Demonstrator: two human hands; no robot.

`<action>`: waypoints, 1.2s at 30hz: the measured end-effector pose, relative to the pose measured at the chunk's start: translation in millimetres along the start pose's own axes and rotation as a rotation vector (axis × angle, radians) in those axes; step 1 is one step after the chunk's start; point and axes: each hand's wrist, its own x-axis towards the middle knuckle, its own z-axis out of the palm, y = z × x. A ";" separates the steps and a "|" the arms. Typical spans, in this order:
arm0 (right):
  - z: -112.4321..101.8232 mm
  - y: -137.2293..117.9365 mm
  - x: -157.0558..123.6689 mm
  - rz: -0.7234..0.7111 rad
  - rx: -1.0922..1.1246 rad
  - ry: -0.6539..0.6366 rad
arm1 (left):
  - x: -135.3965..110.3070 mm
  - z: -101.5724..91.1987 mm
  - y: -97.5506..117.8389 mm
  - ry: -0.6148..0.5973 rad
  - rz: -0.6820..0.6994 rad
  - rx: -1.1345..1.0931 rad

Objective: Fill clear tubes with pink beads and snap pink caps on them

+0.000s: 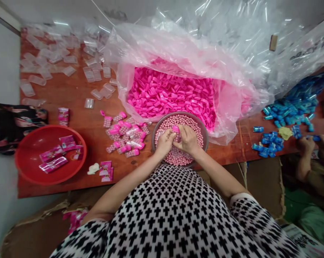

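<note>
My left hand [165, 142] and my right hand [188, 140] meet over a grey bowl [154, 129] of small pink balls. Between their fingertips is a pink cap [175, 129], apparently on a small clear container mostly hidden by the fingers. Both hands are closed on it. Clear plastic pieces lie among the balls under my hands. Left of the bowl is a heap of small clear containers [126, 134] filled with pink balls, many with pink caps. Just beyond the bowl, a large clear plastic bag [226, 125] lies open, full of loose pink caps [169, 91].
A red bowl [24, 172] holding pink packets stands at the left, with more packets [106, 170] beside it. Transparent containers [69, 70] are scattered at the back left. At the right, blue-wrapped pieces [270, 143] lie near another person's hands [306, 145].
</note>
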 end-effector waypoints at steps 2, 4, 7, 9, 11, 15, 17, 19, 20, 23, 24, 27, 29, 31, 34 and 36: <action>2.3 -1.8 3.1 0.001 0.020 -0.036 | 1.6 -4.0 -4.2 -0.006 0.000 0.002; -1.1 -2.2 8.7 -0.059 0.086 -0.111 | 2.3 -9.6 -5.2 0.011 0.004 -0.008; -18.6 8.4 16.7 -0.142 0.225 -0.216 | 2.8 -27.8 2.6 0.081 0.027 -0.042; -34.0 24.5 15.9 -0.069 0.264 -0.242 | 4.3 -51.1 10.7 0.151 0.064 -0.018; -46.4 43.4 7.6 0.017 0.216 -0.268 | 6.3 -81.8 15.6 0.217 0.125 0.102; -50.8 63.3 -18.7 0.013 0.068 -0.413 | 5.4 -130.4 8.4 0.343 0.203 0.523; -43.4 57.6 -25.4 0.062 0.005 -0.447 | 0.8 -130.4 2.1 0.344 0.250 0.668; -32.1 44.9 -23.7 0.172 -0.047 -0.440 | -5.3 -113.4 -1.5 0.259 0.336 0.720; -25.8 38.0 -20.4 0.228 -0.067 -0.436 | -8.2 -100.9 -2.2 0.197 0.375 0.724; -9.8 24.1 -7.5 0.324 -0.105 -0.477 | -12.4 -63.7 -3.0 0.033 0.428 0.741; -7.0 23.4 -4.0 0.332 -0.104 -0.504 | -12.2 -54.6 -3.5 -0.001 0.438 0.758; -10.1 34.2 0.5 0.321 -0.071 -0.557 | -9.0 -41.2 -6.1 -0.065 0.454 0.796; -18.5 46.8 0.8 0.284 -0.110 -0.505 | -6.6 -40.1 -8.0 -0.086 0.446 0.798; -24.2 57.3 2.1 0.225 -0.203 -0.442 | -4.6 -40.6 -9.5 -0.095 0.432 0.789; -15.4 62.0 8.5 0.143 -0.261 -0.465 | -1.8 -40.7 -10.2 -0.103 0.404 0.777; 1.3 60.0 14.5 0.111 -0.187 -0.501 | 0.6 -41.1 -9.9 -0.103 0.389 0.781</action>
